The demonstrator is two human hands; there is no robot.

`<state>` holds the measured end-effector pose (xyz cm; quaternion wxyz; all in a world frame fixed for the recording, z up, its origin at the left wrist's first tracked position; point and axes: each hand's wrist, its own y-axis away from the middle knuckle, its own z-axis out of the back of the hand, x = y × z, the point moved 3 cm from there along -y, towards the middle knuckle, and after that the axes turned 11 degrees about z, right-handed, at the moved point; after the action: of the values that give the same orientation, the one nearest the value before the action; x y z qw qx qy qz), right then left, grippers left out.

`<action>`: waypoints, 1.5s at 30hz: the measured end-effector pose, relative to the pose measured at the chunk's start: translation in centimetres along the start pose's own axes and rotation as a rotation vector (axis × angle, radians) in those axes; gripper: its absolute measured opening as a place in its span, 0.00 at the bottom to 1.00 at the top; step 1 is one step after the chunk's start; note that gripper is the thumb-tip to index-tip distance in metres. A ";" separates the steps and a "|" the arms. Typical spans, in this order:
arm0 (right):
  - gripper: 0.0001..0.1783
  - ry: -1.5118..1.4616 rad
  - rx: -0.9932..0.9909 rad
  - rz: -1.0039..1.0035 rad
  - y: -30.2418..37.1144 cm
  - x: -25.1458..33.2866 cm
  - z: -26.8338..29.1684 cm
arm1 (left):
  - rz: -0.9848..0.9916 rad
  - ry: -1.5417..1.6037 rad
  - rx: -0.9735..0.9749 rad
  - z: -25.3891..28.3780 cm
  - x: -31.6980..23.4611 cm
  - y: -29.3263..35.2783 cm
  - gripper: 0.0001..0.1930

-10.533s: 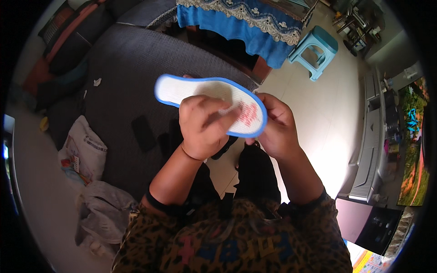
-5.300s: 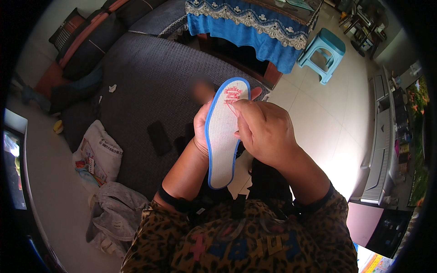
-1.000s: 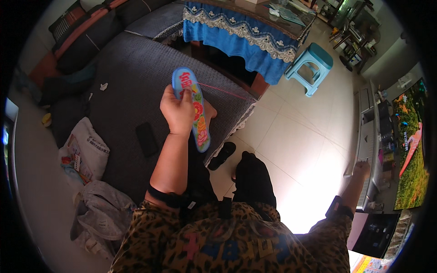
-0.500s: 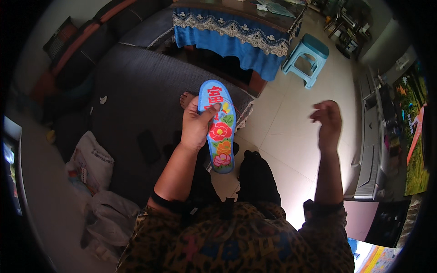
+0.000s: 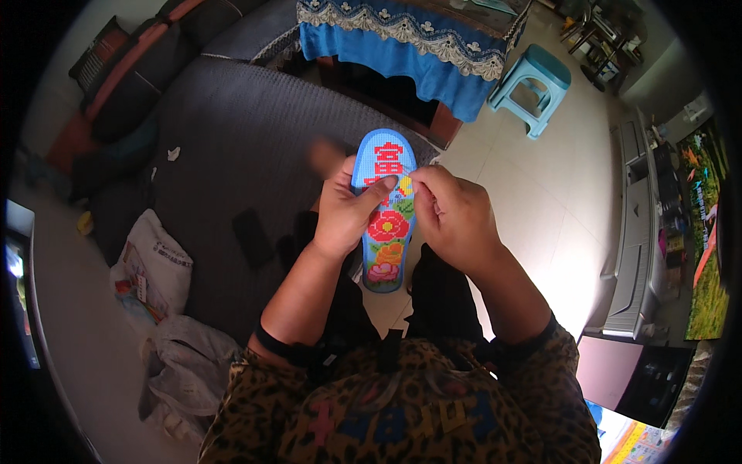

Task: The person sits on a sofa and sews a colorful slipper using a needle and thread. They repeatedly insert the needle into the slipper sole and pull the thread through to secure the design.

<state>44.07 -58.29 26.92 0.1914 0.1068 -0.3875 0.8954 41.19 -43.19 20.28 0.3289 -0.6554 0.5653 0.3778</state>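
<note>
My left hand [image 5: 345, 209] grips an embroidered insole [image 5: 387, 227], its thumb lying across the front. Blue edging runs round the insole, which is held upright with the broad end away from me. Red stitched characters fill its upper part; below them come a red, an orange and a pink flower with green leaves. At the right edge of the insole, beside a yellow patch, my right hand [image 5: 456, 216] has thumb and forefinger pinched together. Whatever sits in that pinch is too fine to make out.
A dark quilted sofa seat [image 5: 232, 116] spreads to the left, bearing a dark phone-like object [image 5: 251, 236] and a white bag [image 5: 154, 263]. Ahead stands a table with a blue lace-trimmed cloth [image 5: 371, 50]. A light blue plastic stool [image 5: 533, 89] and a grey cabinet [image 5: 630, 255] are at right.
My right hand has come in from the far right to the insole's edge, its fingers now pinched. The insole has shifted slightly right in view, still in my left hand.
</note>
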 end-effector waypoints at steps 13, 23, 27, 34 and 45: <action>0.06 -0.024 -0.052 -0.027 0.3 -0.4 -0.3 | 0.009 -0.032 -0.016 0.0 0.0 0.1 0.08; 0.06 -0.028 -0.050 -0.030 0.4 -0.6 -0.3 | 0.011 -0.049 -0.027 -0.1 0.0 0.2 0.07; 0.06 -0.035 -0.053 -0.034 0.4 -0.6 -0.3 | 0.007 -0.062 -0.011 0.1 0.0 0.2 0.09; 0.06 -0.038 -0.054 -0.015 0.3 -0.6 -0.3 | 0.022 -0.090 -0.006 0.4 0.2 0.1 0.10; 0.07 -0.034 -0.042 -0.042 0.2 -0.6 -0.4 | 0.001 -0.056 -0.045 -0.1 0.0 0.1 0.08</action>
<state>44.53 -58.30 26.29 0.2057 0.1261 -0.4072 0.8809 41.08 -43.25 20.31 0.3296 -0.6516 0.5474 0.4089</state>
